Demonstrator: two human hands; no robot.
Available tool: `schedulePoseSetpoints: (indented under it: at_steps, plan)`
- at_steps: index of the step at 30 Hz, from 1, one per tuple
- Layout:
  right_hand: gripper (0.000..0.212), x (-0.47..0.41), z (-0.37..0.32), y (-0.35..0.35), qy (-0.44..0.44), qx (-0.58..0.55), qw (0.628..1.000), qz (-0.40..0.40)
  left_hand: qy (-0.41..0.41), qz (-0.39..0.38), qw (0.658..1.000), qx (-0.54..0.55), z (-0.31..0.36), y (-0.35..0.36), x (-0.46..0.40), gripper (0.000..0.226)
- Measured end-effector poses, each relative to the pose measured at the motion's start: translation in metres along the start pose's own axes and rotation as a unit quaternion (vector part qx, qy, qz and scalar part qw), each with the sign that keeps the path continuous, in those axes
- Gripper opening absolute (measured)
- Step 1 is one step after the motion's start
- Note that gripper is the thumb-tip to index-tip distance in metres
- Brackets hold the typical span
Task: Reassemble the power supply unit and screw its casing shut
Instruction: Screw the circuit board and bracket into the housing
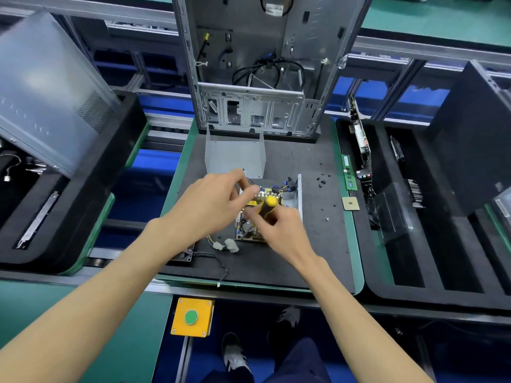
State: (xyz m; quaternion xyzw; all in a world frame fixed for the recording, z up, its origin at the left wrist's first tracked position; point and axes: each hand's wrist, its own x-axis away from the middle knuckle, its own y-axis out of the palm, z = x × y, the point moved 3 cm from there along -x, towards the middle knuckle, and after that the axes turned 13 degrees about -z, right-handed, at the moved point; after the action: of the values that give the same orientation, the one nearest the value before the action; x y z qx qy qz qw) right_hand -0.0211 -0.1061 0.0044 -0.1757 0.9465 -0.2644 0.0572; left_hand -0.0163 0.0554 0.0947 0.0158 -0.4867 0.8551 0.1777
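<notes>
The power supply's open base (297,200) lies on the black mat with its circuit board (272,193) showing coils and coloured wires. My right hand (276,229) grips a yellow-and-black screwdriver (266,207), held upright over the board. My left hand (218,200) reaches in from the left with curled fingers at the board's top edge; what the fingertips pinch is hidden. The grey U-shaped casing cover (235,156) stands apart, just behind the unit. White connectors (228,246) trail off the board's near side.
An open computer chassis (260,78) stands at the back of the mat. Several small black screws (322,181), a memory stick (349,172) and a processor chip (350,203) lie to the right. A fan (185,257) sits by my left forearm. Black foam trays flank both sides.
</notes>
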Motion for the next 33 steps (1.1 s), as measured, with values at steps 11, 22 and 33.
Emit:
schedulePoseSetpoints:
  at_steps: [11, 22, 33]
  plan:
    - [0.044, -0.007, 0.041, -0.082, 0.204, -0.036, 0.974, 0.089, -0.185, -0.131, 0.973, 0.048, -0.058, 0.071, -0.053, 0.053]
    - [0.030, -0.021, 0.059, -0.077, 0.279, 0.022, 0.960, -0.024, -0.150, -0.172, 0.969, 0.097, -0.050, 0.060, -0.059, 0.011]
    - [0.032, 0.015, 0.048, -0.074, 0.273, 0.101, 0.953, -0.079, -0.070, -0.249, 0.965, 0.037, -0.045, 0.048, -0.082, 0.017]
